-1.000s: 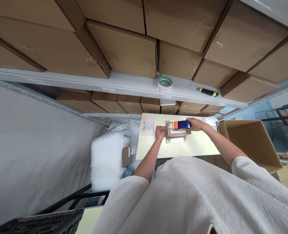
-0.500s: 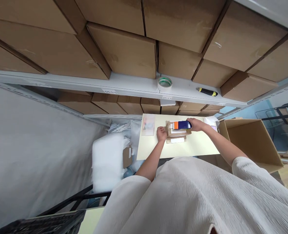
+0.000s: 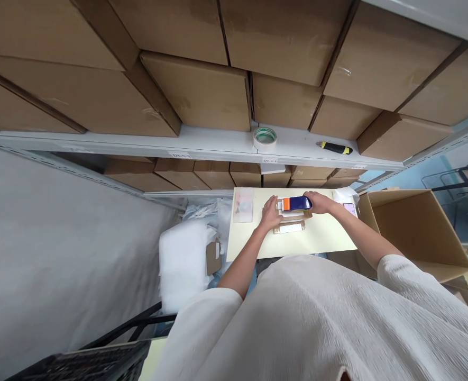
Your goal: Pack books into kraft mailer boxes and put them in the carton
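Note:
A small cardboard box (image 3: 305, 215) with a white label lies on the pale tabletop (image 3: 257, 246). My left hand (image 3: 271, 213) is wrapped around its left end, thumb along the near side and fingers at the far side. A dark blue and orange tape dispenser (image 3: 298, 203) rests over the top of the box. My right hand (image 3: 318, 202) grips its right end. Just in front lies a second narrow cardboard box (image 3: 291, 227), also with a white label, touched by neither hand.
A clear plastic sheet (image 3: 243, 205) lies at the table's left, a phone (image 3: 349, 208) at its right. Beyond stands a large open carton (image 3: 416, 227). A tape roll (image 3: 265, 138) and a black-yellow cutter (image 3: 335, 147) sit on the box-filled shelf (image 3: 218, 138). White foam wrap (image 3: 182, 264) stands left.
My left hand has opened from a closed pose beside the box and now spreads around its left end. My right hand and the tape dispenser have hardly moved.

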### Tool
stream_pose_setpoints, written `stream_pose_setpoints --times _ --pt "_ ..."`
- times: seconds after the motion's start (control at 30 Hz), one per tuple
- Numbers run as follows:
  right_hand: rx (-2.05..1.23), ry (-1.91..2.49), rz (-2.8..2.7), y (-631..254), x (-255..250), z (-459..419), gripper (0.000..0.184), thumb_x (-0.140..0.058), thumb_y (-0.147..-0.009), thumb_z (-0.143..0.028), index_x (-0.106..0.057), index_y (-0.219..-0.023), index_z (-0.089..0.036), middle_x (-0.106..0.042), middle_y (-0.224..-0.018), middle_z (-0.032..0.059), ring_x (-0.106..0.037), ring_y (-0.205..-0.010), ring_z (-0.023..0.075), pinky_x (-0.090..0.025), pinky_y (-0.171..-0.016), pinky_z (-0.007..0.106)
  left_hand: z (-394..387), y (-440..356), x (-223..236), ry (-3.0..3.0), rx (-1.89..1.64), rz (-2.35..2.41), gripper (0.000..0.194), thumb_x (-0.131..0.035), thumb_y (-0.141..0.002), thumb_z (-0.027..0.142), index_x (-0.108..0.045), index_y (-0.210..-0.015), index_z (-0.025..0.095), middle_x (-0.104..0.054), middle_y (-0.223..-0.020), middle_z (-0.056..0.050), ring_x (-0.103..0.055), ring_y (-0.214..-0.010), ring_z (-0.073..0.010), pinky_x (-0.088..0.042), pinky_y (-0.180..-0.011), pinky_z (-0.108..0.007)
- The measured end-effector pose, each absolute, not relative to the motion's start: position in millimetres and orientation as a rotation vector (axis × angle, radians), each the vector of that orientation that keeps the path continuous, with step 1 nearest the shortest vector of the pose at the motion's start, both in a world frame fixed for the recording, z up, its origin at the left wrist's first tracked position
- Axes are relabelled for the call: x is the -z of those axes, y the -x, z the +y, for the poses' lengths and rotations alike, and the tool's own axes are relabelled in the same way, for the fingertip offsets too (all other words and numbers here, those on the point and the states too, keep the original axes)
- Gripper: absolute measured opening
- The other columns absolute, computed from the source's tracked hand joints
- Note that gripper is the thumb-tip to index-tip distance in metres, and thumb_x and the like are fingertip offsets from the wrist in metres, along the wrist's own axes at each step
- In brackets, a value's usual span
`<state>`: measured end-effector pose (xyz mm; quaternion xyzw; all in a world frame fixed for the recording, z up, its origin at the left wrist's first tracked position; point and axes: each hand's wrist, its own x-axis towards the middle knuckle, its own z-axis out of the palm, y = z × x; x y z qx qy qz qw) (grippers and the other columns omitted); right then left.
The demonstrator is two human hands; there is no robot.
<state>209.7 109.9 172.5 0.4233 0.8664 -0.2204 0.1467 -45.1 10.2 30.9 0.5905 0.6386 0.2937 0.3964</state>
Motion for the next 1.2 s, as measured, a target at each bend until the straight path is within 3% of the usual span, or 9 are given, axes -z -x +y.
stream_pose_setpoints --times 0.1,0.27,0.5,0.63,1.2 --pt "0.624 -1.205 2.49 -209 -173 108 0.045 -0.081 -0.083 -0.022 -0.059 -0.122 -0.022 -0.071 -0.121 0.011 -0.067 -0.109 0.0282 -0.05 -0.085 0.031 18 46 -42 -1.715 -0.447 1.554 0.12 -0.087 -0.079 0.03 -0.018 -0.177 0.027 -0.021 -0.186 -0.014 -0.013 -0.173 -0.037 -0.015 -0.139 -0.056" --pt "0.561 -1.184 2.412 -203 -182 105 0.049 -0.081 -0.083 -0.021 -0.058 -0.127 -0.023 -0.071 -0.125 0.0115 -0.066 -0.112 0.0291 -0.049 -0.082 0.031 24 54 -51 -1.879 -0.17 1.566 0.116 -0.087 -0.085 0.049 -0.02 -0.177 0.029 -0.021 -0.186 -0.015 -0.017 -0.172 -0.0406 -0.015 -0.138 -0.06" --pt "0.536 -1.162 2.305 -197 -192 108 0.056 -0.082 -0.08 -0.023 -0.058 -0.13 -0.026 -0.07 -0.128 0.0116 -0.065 -0.115 0.0307 -0.048 -0.077 0.032 29 50 -61 -1.914 0.052 1.612 0.113 -0.083 -0.089 0.048 -0.016 -0.179 0.029 -0.015 -0.187 -0.015 -0.009 -0.173 -0.0406 -0.009 -0.138 -0.064" --pt "0.534 -1.17 2.324 -212 -193 110 0.05 -0.08 -0.083 -0.027 -0.059 -0.129 -0.027 -0.071 -0.125 0.0117 -0.066 -0.114 0.0313 -0.049 -0.077 0.033 31 48 -60 -1.874 0.078 1.63 0.114 -0.083 -0.088 0.045 -0.015 -0.179 0.029 -0.015 -0.187 -0.016 -0.005 -0.174 -0.0412 -0.004 -0.138 -0.067" --pt "0.601 -1.327 2.253 -384 -175 135 0.041 -0.076 -0.082 -0.014 -0.061 -0.119 -0.024 -0.07 -0.12 0.0135 -0.067 -0.111 0.032 -0.047 -0.077 0.034 34 50 -52 -1.78 0.018 1.651 0.118 -0.086 -0.081 0.052 -0.02 -0.177 0.03 -0.015 -0.187 -0.017 -0.006 -0.173 -0.0449 -0.002 -0.138 -0.067"
